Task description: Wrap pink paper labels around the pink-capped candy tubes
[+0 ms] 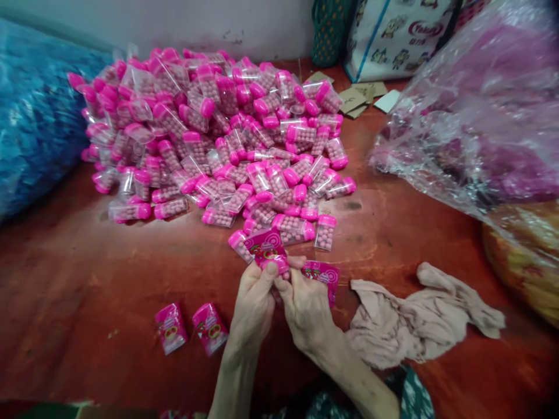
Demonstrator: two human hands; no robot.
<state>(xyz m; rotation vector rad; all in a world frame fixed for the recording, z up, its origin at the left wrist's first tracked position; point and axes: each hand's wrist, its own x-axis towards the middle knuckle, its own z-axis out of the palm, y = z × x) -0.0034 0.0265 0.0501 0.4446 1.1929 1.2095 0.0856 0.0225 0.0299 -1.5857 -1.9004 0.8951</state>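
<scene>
My left hand (253, 302) and my right hand (308, 308) meet over the front of the table. Both are closed around a small candy container with a pink cap (276, 265). A printed magenta wrapper sleeve (264, 243) stands up at its capped end, and the fingers hide most of the container. A second magenta wrapper (323, 274) shows behind my right hand's fingers; whether they grip it I cannot tell. To the left lie two wrapped containers (170, 327). Beyond the hands, unwrapped containers of pink candy balls (292, 228) form a big heap.
A blue-filled plastic bag (39, 110) stands at the left. On the right are a clear bag of pink material (489, 116) and a crumpled beige cloth (406, 320). Cardboard pieces (358, 99) and a white printed bag (397, 41) sit at the back.
</scene>
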